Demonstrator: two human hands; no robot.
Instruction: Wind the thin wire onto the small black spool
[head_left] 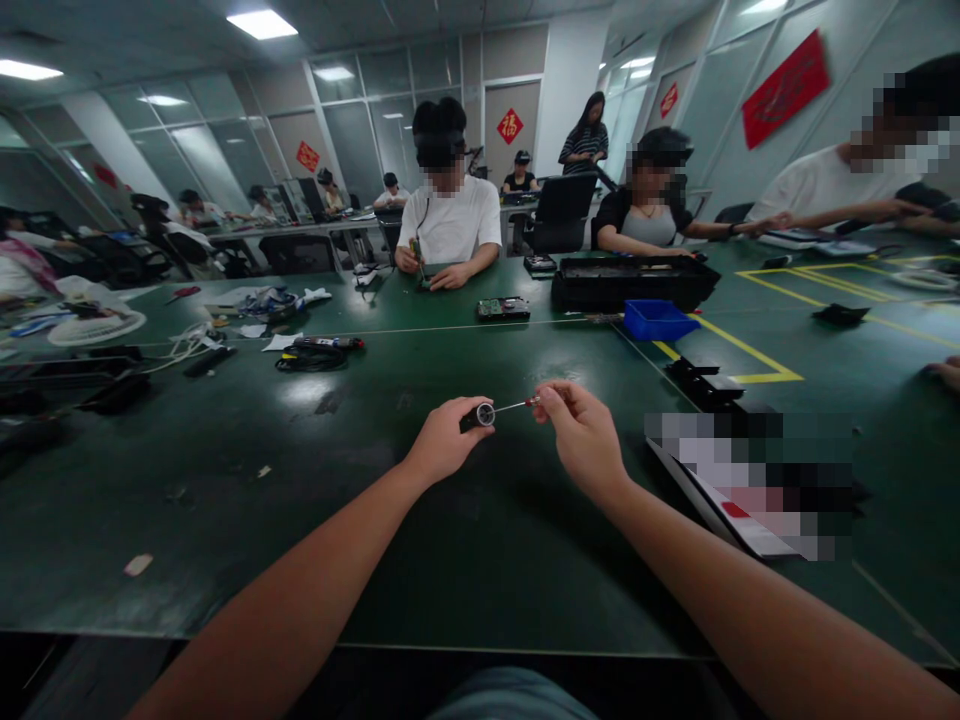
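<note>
Over the middle of the green table (465, 560), my left hand (444, 435) is closed around a small black cylinder (485, 414) whose round, silvery-rimmed end faces me. My right hand (577, 425) pinches the red handle of a thin screwdriver (517, 404). Its metal shaft points left, and the tip is at or very near the cylinder's round end; I cannot tell whether it touches. My fingers hide most of the handle and the cylinder's far part.
Beyond my hands lie a bundle of black cable (311, 354), a circuit-board device (503, 308), a blue bin (658, 320) and a long black tray (634, 285). Black parts (705, 382) and a partly blurred white item (720, 490) lie right. A person (450, 215) works opposite.
</note>
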